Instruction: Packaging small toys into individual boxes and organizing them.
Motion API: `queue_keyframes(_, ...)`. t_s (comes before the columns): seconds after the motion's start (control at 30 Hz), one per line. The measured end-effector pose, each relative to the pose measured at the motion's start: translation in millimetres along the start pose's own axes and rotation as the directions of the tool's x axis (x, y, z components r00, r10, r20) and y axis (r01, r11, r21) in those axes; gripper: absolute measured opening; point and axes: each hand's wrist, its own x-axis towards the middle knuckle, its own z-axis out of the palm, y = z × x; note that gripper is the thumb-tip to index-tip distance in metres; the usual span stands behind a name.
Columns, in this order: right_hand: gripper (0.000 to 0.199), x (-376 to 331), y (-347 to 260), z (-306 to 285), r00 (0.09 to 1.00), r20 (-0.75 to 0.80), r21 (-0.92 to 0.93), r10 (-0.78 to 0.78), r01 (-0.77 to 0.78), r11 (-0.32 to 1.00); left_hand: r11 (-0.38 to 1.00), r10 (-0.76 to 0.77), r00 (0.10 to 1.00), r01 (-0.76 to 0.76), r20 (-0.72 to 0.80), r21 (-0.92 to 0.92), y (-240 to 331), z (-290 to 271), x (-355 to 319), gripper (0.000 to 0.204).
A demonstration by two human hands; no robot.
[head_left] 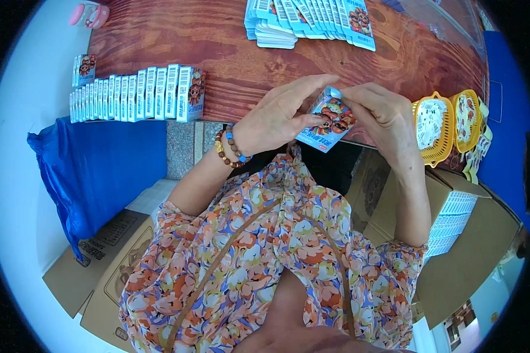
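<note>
A small light-blue carton [330, 125] printed with cartoon figures is tilted between my two hands at the table's front edge. My left hand [277, 117] grips its left side, thumb across the printed front and fingers behind. Closed fingertips of my right hand [384, 117] press on the carton's upper right edge, near its top end. Whether those fingertips also hold something small is hidden. Beaded bracelets [222, 150] circle my left wrist.
Similar cartons stand in a row [132, 94] at the left, beside a pink-lidded jar [94, 16] farther back. Flat cartons [306, 22] are piled at the far side. Two yellow baskets [433, 157] with small printed pieces are at right. Below stand an open cardboard box [477, 259] and blue bag [106, 176].
</note>
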Motion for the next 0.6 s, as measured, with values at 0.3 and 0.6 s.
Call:
queue_keyframes(0.3,0.023,-4.6,-8.9,-3.4,0.999,0.03,-0.095,-0.039,0.041,0.995,0.995,0.095,0.989,-0.098,-0.117,-0.019,-14.2,8.6,-1.1,0.062)
queue_keyframes(0.6,0.023,-16.3,5.1,12.1,0.996,-0.064,0.027,-0.056,0.058,0.998,0.989,-0.042,0.993,0.027,-0.108,-0.142,-11.8,13.4,-5.6,0.049)
